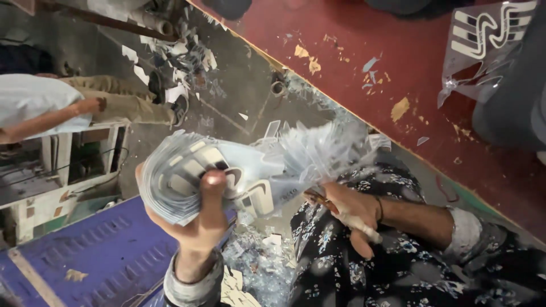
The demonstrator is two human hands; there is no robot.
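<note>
Head view: at frame centre a thick bundle of clear plastic bags [187, 176] is gripped by the left hand [199, 224]. Its fanned end is met by the right hand [350, 213], closed on a thin tool [341, 215]. Red desk [398, 68] at upper right.

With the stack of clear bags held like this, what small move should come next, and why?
Probably a firmer squeeze of the left hand on the stack of clear printed bags. Only that hand's thumb presses the curled stack, and the far ends fan out loose and blurred above the right hand, which holds a thin tool.
</note>
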